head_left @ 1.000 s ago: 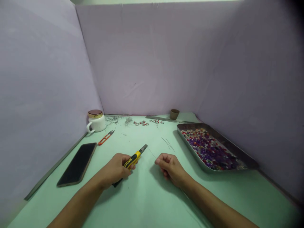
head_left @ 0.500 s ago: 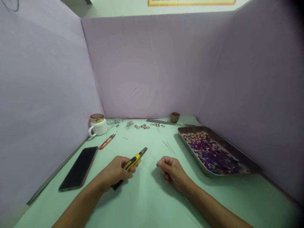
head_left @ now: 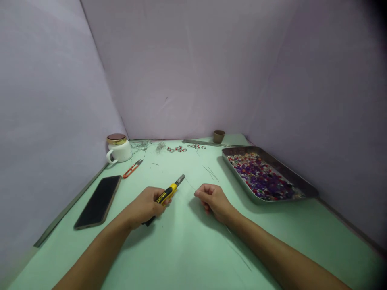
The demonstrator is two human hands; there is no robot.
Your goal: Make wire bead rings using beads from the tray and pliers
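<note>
My left hand (head_left: 151, 205) is closed around the yellow-and-black handles of a pair of pliers (head_left: 167, 195), whose grey jaws point up and to the right. From the jaw tips a thin wire (head_left: 190, 184) runs across to my right hand (head_left: 214, 201), where thumb and forefinger pinch its other end. The pliers and both hands are held over the pale green tabletop (head_left: 178, 249). Just beyond my right hand lie several loose wire pieces (head_left: 211, 173).
At right stands a metal tray (head_left: 242, 184) of mixed beads (head_left: 266, 177). A phone (head_left: 98, 202), orange thread snips (head_left: 132, 169) and a lidded white mug (head_left: 122, 152) are at left. Along the back lie wire scraps (head_left: 142, 146), beaded pieces (head_left: 177, 149), long rods (head_left: 196, 141) and a brown cup (head_left: 219, 137).
The camera view has tipped down, so everything sits higher in the picture. Both hands keep the same grip on the pliers and wire, with little visible change between them.
</note>
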